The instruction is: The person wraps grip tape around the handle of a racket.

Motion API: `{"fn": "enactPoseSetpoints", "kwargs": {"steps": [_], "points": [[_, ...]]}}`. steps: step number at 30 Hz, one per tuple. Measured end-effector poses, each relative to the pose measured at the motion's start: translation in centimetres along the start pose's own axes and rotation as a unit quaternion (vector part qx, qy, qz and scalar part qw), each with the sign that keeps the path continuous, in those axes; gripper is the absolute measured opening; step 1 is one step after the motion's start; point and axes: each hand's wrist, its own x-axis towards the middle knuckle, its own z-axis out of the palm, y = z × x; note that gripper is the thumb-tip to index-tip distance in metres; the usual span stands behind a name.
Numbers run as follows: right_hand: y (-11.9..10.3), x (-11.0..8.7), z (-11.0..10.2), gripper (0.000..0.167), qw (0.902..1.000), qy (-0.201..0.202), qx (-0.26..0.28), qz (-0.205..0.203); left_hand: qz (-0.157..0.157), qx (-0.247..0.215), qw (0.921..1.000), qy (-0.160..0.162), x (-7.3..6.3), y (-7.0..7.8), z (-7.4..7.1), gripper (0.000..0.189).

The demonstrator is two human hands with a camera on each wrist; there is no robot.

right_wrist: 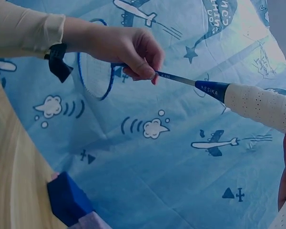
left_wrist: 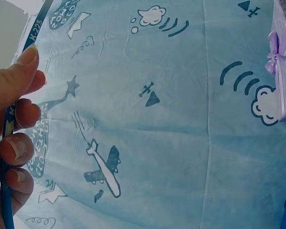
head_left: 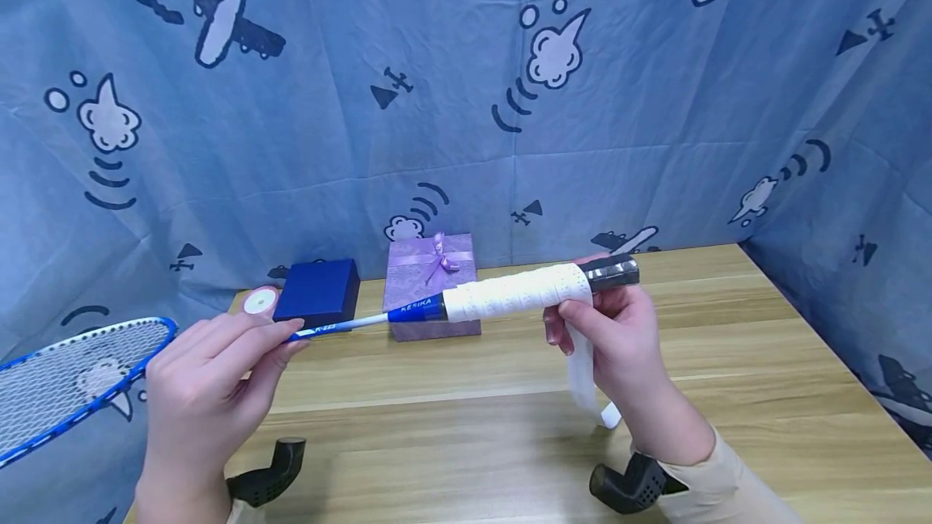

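A blue and white badminton racket (head_left: 417, 310) is held up in the air over the table, its strung head at the left and its handle at the right. My left hand (head_left: 211, 386) grips the shaft, and in the left wrist view the fingers (left_wrist: 20, 149) curl round it. White perforated grip tape (head_left: 520, 293) covers most of the handle in overlapping turns, leaving the black butt end (head_left: 613, 272) bare. Near that end my right hand (head_left: 629, 338) pinches the tape against the handle. A loose length of tape (head_left: 581, 370) hangs below the right thumb.
At the back of the wooden table (head_left: 437, 443) stand a purple gift box (head_left: 428, 261) with a bow, a dark blue box (head_left: 317, 288) and a pink-rimmed roll (head_left: 260, 301). Behind them hangs a blue curtain (head_left: 451, 128) printed with airplanes.
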Motion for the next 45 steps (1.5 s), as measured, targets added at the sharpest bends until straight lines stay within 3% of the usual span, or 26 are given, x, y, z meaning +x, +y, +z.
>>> {"fn": "enactPoseSetpoints", "kwargs": {"steps": [9,13,16,22,27,35,45], "points": [[0.1,0.4,-0.1,0.015,0.9994,-0.031,0.009,-0.009,-0.012,0.010,0.9997,-0.021,0.4,0.1,0.0,0.045],[0.0,0.6,-0.1,0.030,0.9995,-0.028,0.016,-0.004,-0.016,0.013,0.9990,-0.040,0.3,-0.1,-0.1,0.045],[-0.1,0.7,-0.1,0.042,0.9992,-0.032,0.023,0.001,-0.014,0.010,0.9991,-0.038,0.3,-0.3,-0.1,0.046],[-0.1,0.7,-0.3,0.033,0.9991,-0.036,0.023,0.004,-0.013,0.002,0.9994,-0.031,0.3,-0.6,0.0,0.047],[-0.1,0.8,-0.3,0.022,0.9996,-0.015,0.023,0.002,-0.017,-0.002,0.9989,-0.043,0.7,-0.4,0.1,0.045],[-0.2,1.0,0.1,0.020,0.9985,0.046,0.020,0.019,-0.005,-0.012,0.9989,-0.046,1.1,0.1,0.7,0.040],[-0.1,1.7,-0.7,0.020,0.9994,-0.025,0.019,0.013,-0.002,-0.034,0.9979,-0.056,1.6,0.1,1.0,0.040]]}}
